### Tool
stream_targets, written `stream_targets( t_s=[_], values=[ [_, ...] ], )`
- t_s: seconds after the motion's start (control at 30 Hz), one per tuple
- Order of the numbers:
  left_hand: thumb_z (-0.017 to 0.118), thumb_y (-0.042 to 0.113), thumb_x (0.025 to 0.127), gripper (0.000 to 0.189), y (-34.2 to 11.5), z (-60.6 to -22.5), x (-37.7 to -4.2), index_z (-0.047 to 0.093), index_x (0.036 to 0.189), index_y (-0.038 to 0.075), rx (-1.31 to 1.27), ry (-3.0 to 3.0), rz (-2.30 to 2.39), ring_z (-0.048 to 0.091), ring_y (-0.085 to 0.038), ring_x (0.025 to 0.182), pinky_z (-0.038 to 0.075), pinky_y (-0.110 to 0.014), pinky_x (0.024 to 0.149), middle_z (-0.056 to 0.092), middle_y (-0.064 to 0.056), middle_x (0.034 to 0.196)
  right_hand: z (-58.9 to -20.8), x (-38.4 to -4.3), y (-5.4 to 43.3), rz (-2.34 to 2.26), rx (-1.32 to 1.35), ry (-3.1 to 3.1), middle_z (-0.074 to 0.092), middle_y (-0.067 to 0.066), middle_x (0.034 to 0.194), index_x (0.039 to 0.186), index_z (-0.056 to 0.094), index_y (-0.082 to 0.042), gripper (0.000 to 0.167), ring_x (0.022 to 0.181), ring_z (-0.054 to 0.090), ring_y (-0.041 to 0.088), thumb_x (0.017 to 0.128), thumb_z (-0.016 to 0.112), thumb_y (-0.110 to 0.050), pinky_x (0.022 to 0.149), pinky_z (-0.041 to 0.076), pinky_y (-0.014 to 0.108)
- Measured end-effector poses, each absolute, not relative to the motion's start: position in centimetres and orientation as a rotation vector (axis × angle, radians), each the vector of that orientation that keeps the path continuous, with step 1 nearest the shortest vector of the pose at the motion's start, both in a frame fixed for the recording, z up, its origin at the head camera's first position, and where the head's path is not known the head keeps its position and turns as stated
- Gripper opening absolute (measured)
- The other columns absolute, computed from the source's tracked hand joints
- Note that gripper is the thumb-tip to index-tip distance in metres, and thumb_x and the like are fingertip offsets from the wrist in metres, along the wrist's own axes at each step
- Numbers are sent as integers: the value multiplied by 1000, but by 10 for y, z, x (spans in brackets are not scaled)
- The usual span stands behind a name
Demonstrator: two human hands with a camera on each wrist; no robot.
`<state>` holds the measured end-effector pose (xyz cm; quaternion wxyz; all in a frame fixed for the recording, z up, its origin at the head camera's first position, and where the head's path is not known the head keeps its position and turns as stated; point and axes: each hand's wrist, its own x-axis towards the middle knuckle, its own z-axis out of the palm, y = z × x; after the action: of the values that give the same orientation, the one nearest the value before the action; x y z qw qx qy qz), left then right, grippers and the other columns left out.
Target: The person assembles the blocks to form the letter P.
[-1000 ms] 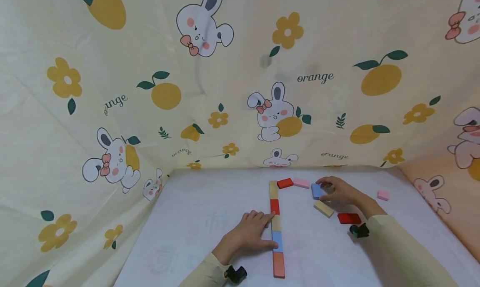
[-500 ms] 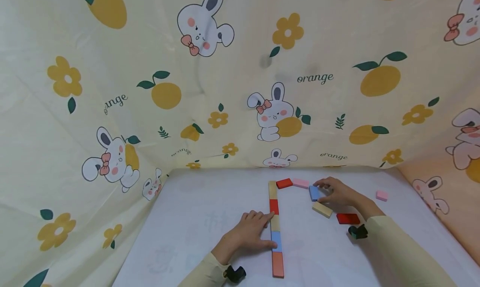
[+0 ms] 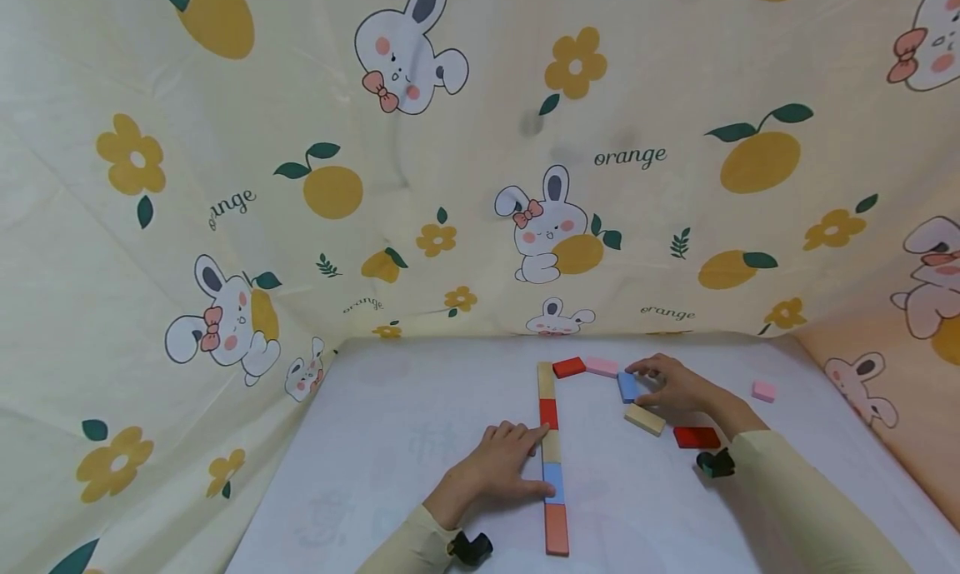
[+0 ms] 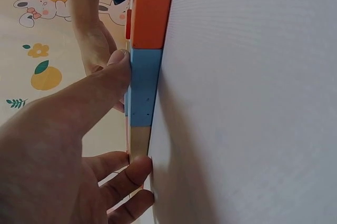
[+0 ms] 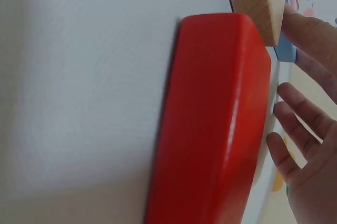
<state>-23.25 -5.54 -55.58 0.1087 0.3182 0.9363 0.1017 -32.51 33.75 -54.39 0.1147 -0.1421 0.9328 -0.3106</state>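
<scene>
1. The right hand [image 3: 675,384] has its grip nearly closed, finger and thumb pinching a blue, flat, oblong block [image 3: 626,387] on the white surface [image 3: 375,457].
2. The left hand [image 3: 498,464] has its grip spread wide, thumb and pointing finger touching a straight row of flat, coloured blocks [image 3: 552,446].
3. A pale, oblong wooden block [image 3: 645,420] lies slanted just beside the pinched block.
4. A shiny red, oblong block [image 3: 697,437] lies near the right wrist.
</scene>
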Motion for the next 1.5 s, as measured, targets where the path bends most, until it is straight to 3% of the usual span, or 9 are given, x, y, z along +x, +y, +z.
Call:
stream_targets(
  t_s=[0.37,0.8,1.03,1.5],
  values=[
    [69,79,89,99,-55,-553,-231,37,168,28,944,2762,290,48,-15,127,40,-44,110,57,15,117,-544,-326,336,-865,-392,2741,55,22,140,148,63,-15,65,130,48,46,90,89,-30,109,44,70],
    [68,80,89,99,-55,-553,-231,35,168,30,932,2758,297,48,-17,134,39,-45,114,59,9,136,-543,-325,338,-896,-408,2706,54,22,143,151,58,-15,70,132,48,48,91,88,-32,108,43,72],
    [68,80,88,101,-55,-554,-230,35,169,31,922,2752,302,48,-16,130,39,-45,113,59,13,123,-537,-318,341,-978,-389,2660,53,24,148,154,53,-12,70,136,48,50,94,85,-29,108,42,73],
    [69,78,89,99,-55,-551,-229,36,168,29,936,2744,311,47,-14,123,40,-43,110,57,15,117,-537,-298,385,-1025,-284,2893,48,28,152,149,59,-7,56,136,43,51,101,76,-28,107,43,74]
  ],
)
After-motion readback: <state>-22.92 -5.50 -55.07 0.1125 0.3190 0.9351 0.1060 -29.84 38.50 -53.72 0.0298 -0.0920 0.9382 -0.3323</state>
